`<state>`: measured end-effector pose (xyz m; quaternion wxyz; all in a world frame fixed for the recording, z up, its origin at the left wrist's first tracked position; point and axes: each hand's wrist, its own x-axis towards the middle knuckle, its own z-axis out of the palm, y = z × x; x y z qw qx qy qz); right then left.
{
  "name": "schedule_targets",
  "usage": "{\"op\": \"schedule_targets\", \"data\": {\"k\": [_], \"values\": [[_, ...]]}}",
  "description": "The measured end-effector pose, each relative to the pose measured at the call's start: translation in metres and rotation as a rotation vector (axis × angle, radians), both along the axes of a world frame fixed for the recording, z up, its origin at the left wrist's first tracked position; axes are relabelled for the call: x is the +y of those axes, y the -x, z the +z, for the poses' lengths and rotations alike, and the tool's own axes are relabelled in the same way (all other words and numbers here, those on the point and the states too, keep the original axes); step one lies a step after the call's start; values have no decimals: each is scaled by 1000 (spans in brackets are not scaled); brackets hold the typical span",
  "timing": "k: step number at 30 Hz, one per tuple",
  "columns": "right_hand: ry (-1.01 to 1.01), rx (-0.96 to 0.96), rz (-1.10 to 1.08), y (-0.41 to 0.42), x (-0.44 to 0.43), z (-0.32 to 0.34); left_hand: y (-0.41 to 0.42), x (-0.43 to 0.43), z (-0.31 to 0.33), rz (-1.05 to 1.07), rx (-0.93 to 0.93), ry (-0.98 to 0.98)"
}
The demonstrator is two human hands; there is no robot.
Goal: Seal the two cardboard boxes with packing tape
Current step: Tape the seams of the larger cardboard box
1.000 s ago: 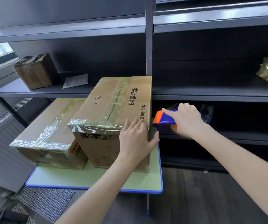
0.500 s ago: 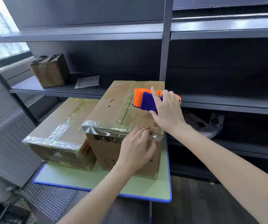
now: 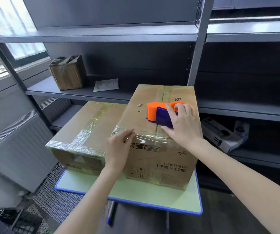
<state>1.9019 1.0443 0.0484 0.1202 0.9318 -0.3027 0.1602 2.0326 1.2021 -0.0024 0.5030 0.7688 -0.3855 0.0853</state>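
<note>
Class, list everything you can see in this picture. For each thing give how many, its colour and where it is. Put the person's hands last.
printed cardboard box: one, brown, right side of the table, clear tape over its front top edge
lower cardboard box: one, brown, taped, left side of the table
tape dispenser: one, orange and blue, on top of the printed cardboard box
table: one, pale green with blue edge, under both boxes
small worn box: one, brown, shelf at left
paper sheet: one, white, same shelf
shelving: one unit, dark grey, behind the table
radiator: one, grey, far left
left hand: fingers touch the taped front edge
right hand: grips the tape dispenser
</note>
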Motion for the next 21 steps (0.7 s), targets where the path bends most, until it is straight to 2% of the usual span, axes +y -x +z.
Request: {"op": "schedule_targets", "data": {"k": [2,5,7,9,12,14,21], "values": [[33,-51,51,-2,13,0,-12,5,1,13,5,19],[29,-125,276,-13,31,-4,-31,18,2,44,68,62],[-77,-34,374,-26,40,-7,-43,29,2,101,86,97],[-167,81,419,-41,46,-13,-55,38,1,114,98,23],[-211,131,451,-64,53,-20,-69,46,-6,2,113,-256],[-258,175,495,-80,59,-22,-73,47,-11,-79,106,-348],[-366,225,526,-108,69,-27,-74,41,-17,-285,134,-292]]}}
